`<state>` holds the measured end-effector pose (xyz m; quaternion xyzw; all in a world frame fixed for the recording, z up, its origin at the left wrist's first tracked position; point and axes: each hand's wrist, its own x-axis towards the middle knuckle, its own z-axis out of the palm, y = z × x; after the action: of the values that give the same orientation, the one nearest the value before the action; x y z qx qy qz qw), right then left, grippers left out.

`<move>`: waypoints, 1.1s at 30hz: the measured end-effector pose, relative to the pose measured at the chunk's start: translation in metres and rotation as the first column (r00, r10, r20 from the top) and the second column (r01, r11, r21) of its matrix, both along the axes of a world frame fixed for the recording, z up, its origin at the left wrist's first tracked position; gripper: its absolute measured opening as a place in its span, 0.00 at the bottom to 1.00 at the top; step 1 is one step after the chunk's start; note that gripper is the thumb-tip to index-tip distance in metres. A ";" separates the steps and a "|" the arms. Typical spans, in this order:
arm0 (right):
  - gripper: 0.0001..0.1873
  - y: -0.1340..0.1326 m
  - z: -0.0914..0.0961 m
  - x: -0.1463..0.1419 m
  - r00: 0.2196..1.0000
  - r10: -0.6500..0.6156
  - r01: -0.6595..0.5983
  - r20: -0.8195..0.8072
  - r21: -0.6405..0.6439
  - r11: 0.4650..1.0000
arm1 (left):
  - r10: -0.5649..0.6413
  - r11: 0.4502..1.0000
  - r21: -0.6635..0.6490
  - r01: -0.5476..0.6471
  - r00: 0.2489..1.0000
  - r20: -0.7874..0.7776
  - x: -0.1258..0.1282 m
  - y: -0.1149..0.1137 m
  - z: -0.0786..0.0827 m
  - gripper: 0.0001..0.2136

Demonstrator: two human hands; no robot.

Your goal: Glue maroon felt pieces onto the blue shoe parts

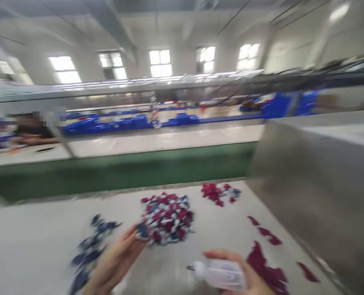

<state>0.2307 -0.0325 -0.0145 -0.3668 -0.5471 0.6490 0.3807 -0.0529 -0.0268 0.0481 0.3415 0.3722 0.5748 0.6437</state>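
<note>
My left hand point(120, 256) pinches a small dark blue piece point(142, 231) at its fingertips, beside the near left edge of a heap of mixed red, blue and whitish pieces point(168, 217). In my right hand point(251, 274) lies a white squeeze bottle point(220, 273), tilted on its side, its thin dark nozzle pointing left. Loose dark blue pieces point(91, 248) lie to the left of my left hand. Dark red pieces point(266, 268) are spread beside and beyond my right hand. Motion blur hides the finer detail of the pieces.
A white tabletop point(31, 237) lies under everything, with a grey metal box-like housing point(319, 184) along its right. A smaller red and blue pile point(217, 194) sits near the far edge. Beyond a green strip point(157, 166) run another bench, blue bins point(132, 122) and a seated person point(34, 131).
</note>
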 end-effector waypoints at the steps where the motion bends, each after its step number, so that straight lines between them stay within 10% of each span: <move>1: 0.39 0.002 -0.010 0.005 0.998 0.035 -0.035 -0.047 -0.001 0.999 | 0.036 0.998 -0.045 -0.036 0.999 0.008 -0.012 -0.010 -0.009 0.18; 6: 0.34 0.001 -0.013 0.013 0.948 0.215 -0.243 -0.235 -0.100 0.965 | -0.052 0.993 -0.097 0.073 0.978 0.200 0.004 -0.043 -0.045 0.30; 11: 0.31 -0.021 0.030 -0.001 0.997 0.002 -0.012 -0.076 -0.137 0.990 | -0.109 0.994 -0.017 0.111 0.987 0.114 0.035 -0.053 -0.057 0.27; 18: 0.28 -0.035 0.045 -0.001 0.994 -0.070 0.085 0.086 -0.180 0.980 | -0.225 0.951 -0.254 0.174 0.956 -0.186 0.046 -0.058 -0.052 0.25; 26: 0.17 -0.029 0.040 -0.002 0.995 0.095 -0.094 -0.037 0.027 0.995 | -0.284 0.948 -0.178 0.264 0.954 -0.096 0.055 -0.062 -0.055 0.32; 33: 0.18 -0.036 0.054 -0.006 0.999 -0.026 0.030 0.033 -0.118 0.993 | -0.339 0.937 -0.186 0.297 0.902 -0.269 0.054 -0.074 -0.047 0.24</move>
<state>0.2246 -0.0682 0.0392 -0.4063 -0.5085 0.6691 0.3587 0.0008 -0.1009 0.0014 0.4340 0.4430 0.3764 0.6883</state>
